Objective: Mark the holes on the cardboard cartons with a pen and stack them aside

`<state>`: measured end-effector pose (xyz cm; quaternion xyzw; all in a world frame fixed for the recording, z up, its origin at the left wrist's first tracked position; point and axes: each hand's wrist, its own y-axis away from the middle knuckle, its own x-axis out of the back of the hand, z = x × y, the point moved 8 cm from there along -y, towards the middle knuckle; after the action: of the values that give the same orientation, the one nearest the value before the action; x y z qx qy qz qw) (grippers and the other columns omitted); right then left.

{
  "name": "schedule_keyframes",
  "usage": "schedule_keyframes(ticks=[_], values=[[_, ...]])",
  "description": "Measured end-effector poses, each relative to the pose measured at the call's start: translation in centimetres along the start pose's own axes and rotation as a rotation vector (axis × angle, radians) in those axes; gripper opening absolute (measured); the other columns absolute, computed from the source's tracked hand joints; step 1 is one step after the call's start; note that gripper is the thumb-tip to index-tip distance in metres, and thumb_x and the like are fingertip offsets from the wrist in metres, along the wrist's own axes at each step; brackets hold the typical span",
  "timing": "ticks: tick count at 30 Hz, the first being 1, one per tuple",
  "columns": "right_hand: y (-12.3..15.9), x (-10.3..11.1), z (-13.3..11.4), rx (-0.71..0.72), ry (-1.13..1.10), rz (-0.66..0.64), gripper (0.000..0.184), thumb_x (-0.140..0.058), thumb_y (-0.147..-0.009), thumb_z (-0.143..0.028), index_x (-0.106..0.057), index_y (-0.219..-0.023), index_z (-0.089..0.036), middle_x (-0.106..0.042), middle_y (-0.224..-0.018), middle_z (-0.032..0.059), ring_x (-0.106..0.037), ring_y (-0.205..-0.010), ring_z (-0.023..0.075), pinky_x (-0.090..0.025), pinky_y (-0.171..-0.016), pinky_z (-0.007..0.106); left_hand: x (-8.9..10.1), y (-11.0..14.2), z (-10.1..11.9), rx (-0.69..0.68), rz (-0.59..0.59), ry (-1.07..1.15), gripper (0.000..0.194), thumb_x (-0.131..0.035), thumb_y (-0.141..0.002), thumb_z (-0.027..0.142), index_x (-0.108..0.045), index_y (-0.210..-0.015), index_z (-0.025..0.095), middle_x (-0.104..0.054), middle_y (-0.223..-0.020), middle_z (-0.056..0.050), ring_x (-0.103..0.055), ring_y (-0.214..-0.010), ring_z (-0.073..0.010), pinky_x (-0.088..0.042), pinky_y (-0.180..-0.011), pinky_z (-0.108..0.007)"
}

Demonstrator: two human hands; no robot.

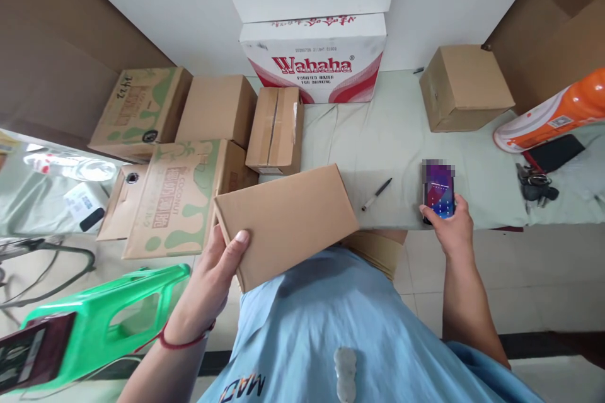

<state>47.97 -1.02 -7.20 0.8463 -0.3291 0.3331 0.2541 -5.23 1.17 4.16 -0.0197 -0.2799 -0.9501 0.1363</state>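
Note:
My left hand (222,267) grips a plain brown cardboard box (290,223) by its left end, thumb on the upper face. The box is tilted and held over the table's front edge, close to my body. On the right, my right hand (454,227) is closed around the lower part of a smartphone (439,192), whose screen is lit with a keypad-like pattern of dots. The phone's top is blurred out. Between the two hands a black and white pen (377,194) lies on the pale green cloth (362,138).
Several cardboard boxes, including a coconut carton (177,195), stand at the left. A white Wahaha carton (316,63) is at the back. To the right are a brown box (466,88), an orange bottle (553,110) and keys (536,184). A green stool (101,315) stands lower left.

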Motion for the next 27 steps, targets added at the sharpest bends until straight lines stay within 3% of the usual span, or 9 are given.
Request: schedule_keyframes(ticks=[4, 10, 15, 18, 22, 24, 27], values=[[-0.3, 0.3, 0.3, 0.007, 0.050, 0.038, 0.129, -0.082, -0.054, -0.074, -0.050, -0.161, -0.009, -0.064, -0.155, 0.0276, -0.063, -0.141, 0.0459, -0.047, -0.122, 0.061, 1.3, 1.5, -3.0, 0.190, 0.034, 0.032, 0.062, -0.091, -0.080, 0.055, -0.077, -0.131, 0.021, -0.085, -0.120, -0.012, -0.074, -0.134, -0.0411, -0.070, -0.102, -0.040], [-1.2, 0.2, -0.3, 0.093, 0.080, 0.075, 0.117, -0.085, -0.056, -0.073, -0.057, -0.153, -0.014, -0.072, -0.140, 0.0222, -0.069, -0.128, 0.0433, -0.052, -0.114, 0.060, 4.6, 4.5, -7.7, 0.487, 0.113, 0.180, 0.054, -0.089, -0.085, 0.034, -0.076, -0.135, 0.019, -0.087, -0.116, -0.015, -0.084, -0.116, -0.0398, -0.075, -0.089, -0.043], [-1.1, 0.1, -0.9, 0.093, 0.065, 0.078, 0.114, -0.086, -0.055, -0.070, -0.059, -0.149, -0.012, -0.075, -0.132, 0.0211, -0.071, -0.119, 0.0425, -0.055, -0.110, 0.060, 6.4, 6.3, -9.3, 0.483, 0.217, 0.296, 0.069, -0.087, -0.087, 0.027, -0.064, -0.152, 0.021, -0.088, -0.110, -0.012, -0.086, -0.109, -0.0381, -0.076, -0.083, -0.041], [-1.1, 0.2, -0.8, 0.068, 0.058, 0.103, 0.123, -0.087, -0.054, -0.070, -0.053, -0.156, -0.010, -0.071, -0.141, 0.0241, -0.068, -0.129, 0.0459, -0.051, -0.116, 0.062, 4.9, 6.9, -8.9, 0.398, 0.253, 0.359, 0.072, -0.081, -0.092, 0.027, -0.056, -0.160, 0.024, -0.087, -0.118, -0.010, -0.086, -0.110, -0.0363, -0.076, -0.085, -0.040], [-1.0, -0.1, -0.5, 0.078, 0.056, 0.103, 0.120, -0.086, -0.058, -0.069, -0.051, -0.157, -0.012, -0.068, -0.146, 0.0233, -0.066, -0.134, 0.0460, -0.047, -0.120, 0.064, 1.5, 6.9, -7.0, 0.270, 0.280, 0.446, 0.061, -0.070, -0.099, 0.024, -0.056, -0.158, 0.029, -0.084, -0.126, -0.006, -0.086, -0.109, -0.0308, -0.076, -0.086, -0.038], [-0.9, -0.2, -0.3, 0.086, 0.057, 0.105, 0.117, -0.086, -0.059, -0.068, -0.050, -0.156, -0.013, -0.068, -0.145, 0.0227, -0.067, -0.132, 0.0447, -0.048, -0.119, 0.064, -0.1, 6.5, -6.3, 0.271, 0.232, 0.482, 0.048, -0.069, -0.102, 0.027, -0.062, -0.149, 0.027, -0.084, -0.122, -0.007, -0.086, -0.102, -0.0276, -0.076, -0.087, -0.038], [-0.7, -0.3, -0.2, 0.097, 0.052, 0.101, 0.117, -0.086, -0.060, -0.069, -0.049, -0.156, -0.013, -0.068, -0.144, 0.0230, -0.067, -0.130, 0.0440, -0.050, -0.117, 0.063, -1.4, 6.0, -6.0, 0.366, 0.114, 0.536, 0.036, -0.069, -0.103, 0.044, -0.067, -0.130, 0.020, -0.082, -0.121, -0.014, -0.085, -0.106, -0.0304, -0.075, -0.090, -0.043]])
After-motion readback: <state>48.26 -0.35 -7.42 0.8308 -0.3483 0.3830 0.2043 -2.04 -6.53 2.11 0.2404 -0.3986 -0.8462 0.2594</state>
